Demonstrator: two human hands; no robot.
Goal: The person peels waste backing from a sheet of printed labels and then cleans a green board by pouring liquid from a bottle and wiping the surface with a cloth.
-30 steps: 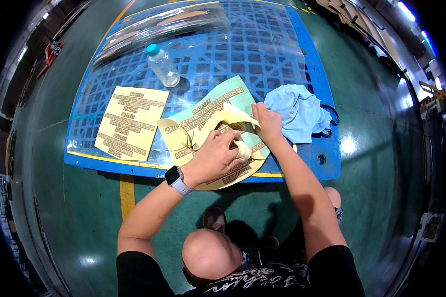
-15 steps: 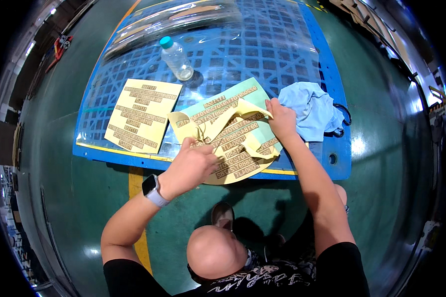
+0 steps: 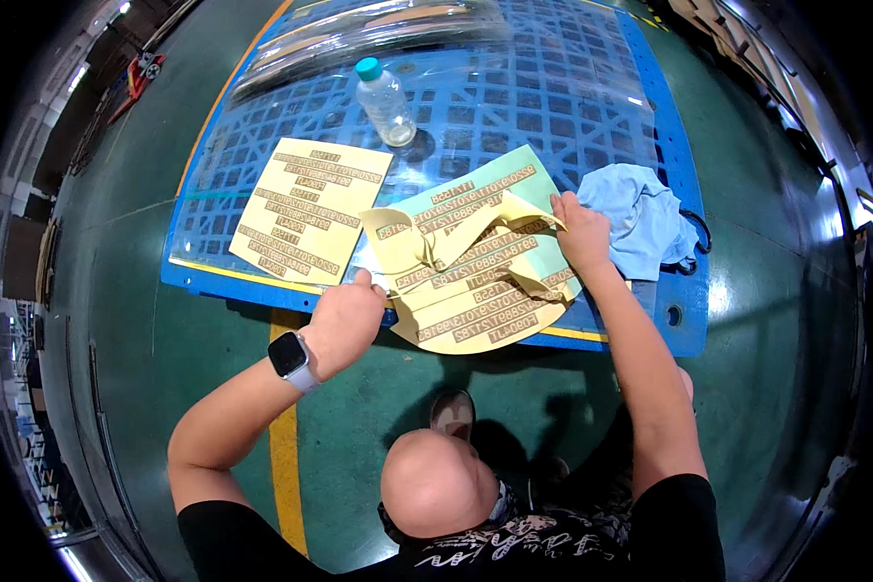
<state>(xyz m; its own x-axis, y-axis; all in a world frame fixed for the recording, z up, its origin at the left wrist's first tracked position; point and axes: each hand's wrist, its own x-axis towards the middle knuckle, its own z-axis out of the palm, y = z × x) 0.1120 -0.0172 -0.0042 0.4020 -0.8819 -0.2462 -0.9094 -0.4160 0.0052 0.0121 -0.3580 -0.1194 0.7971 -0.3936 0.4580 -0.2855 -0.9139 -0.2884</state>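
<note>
The right hand (image 3: 582,233) has fingers clamped on the yellow layer (image 3: 470,231), seemingly part-peeled off the green sheet (image 3: 529,177), much left; the left hand's (image 3: 349,315) grip (fingers mostly hidden) I cannot tell.

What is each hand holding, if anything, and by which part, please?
The right hand pinches the yellow strip by its right end; whether the left hand holds anything cannot be told.

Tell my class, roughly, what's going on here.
A person's right hand pinches a curled yellow strip over a printed green-and-yellow sheet, which overhangs the near edge of a blue platform. The left hand is by that sheet's left side; whether it holds anything is unclear. Another yellow sheet lies left, a clear bottle stands farther back, and a blue cloth lies right.
</note>
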